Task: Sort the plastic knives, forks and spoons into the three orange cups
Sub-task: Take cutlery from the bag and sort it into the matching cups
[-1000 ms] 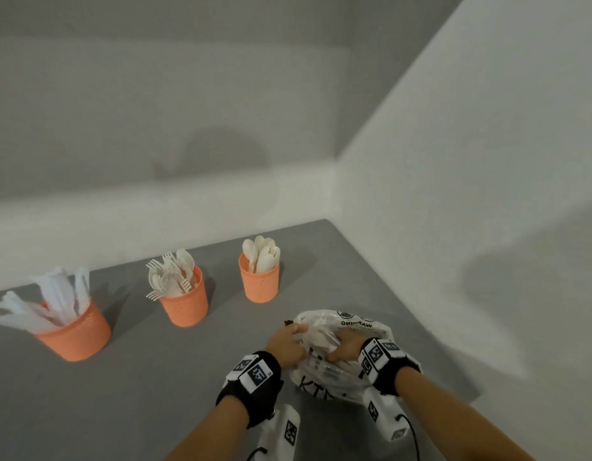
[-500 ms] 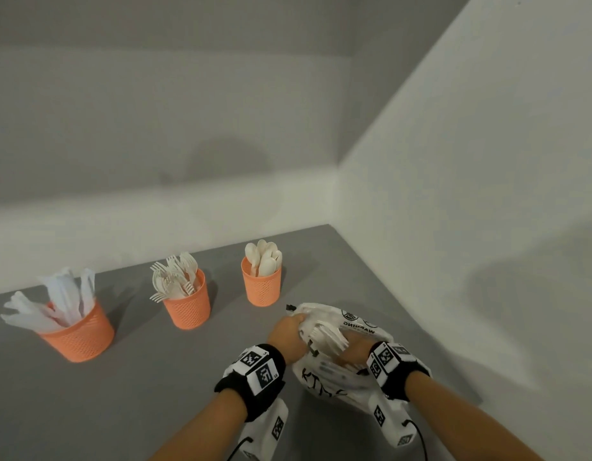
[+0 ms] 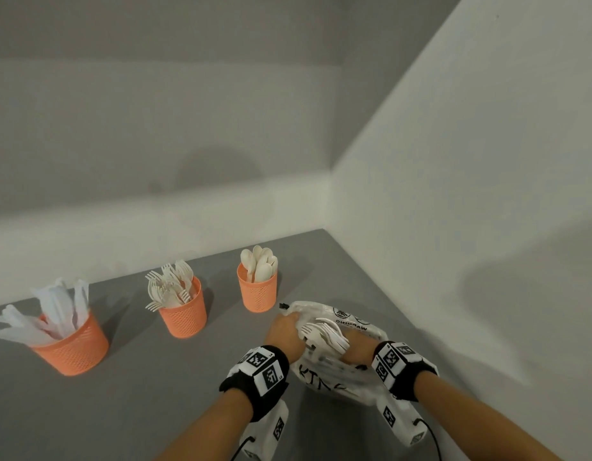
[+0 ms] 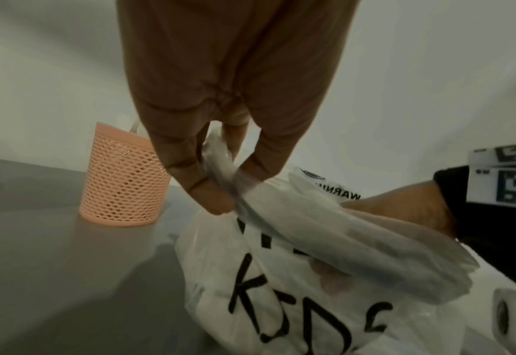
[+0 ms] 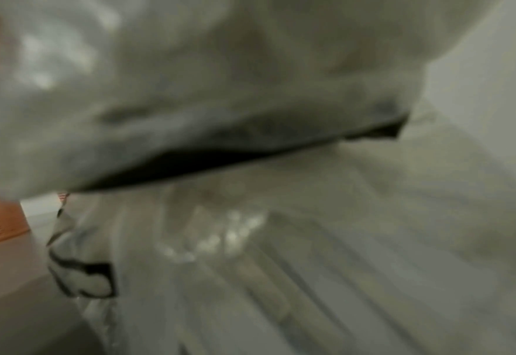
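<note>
Three orange mesh cups stand in a row: one with knives [image 3: 71, 344], one with forks [image 3: 185, 314], one with spoons [image 3: 258, 291]. A clear plastic bag [image 3: 341, 380] with black writing lies at the table's right, near the wall. My left hand [image 3: 288, 327] pinches the bag's mouth edge between thumb and fingers [image 4: 196, 182]. My right hand [image 3: 358, 351] reaches into the bag and grips a bundle of white cutlery [image 3: 324, 336], whose heads poke out towards the left hand. The right wrist view is blurred and shows only the bag's plastic [image 5: 250, 240].
The grey table [image 3: 121, 410] meets white walls at the back and right [image 3: 454, 261]. The spoon cup [image 4: 123, 177] stands just behind the left hand. Bare tabletop lies between me and the cups.
The bundle of white cutlery has come further out of the bag's mouth between my hands. Both hands stay at the bag.
</note>
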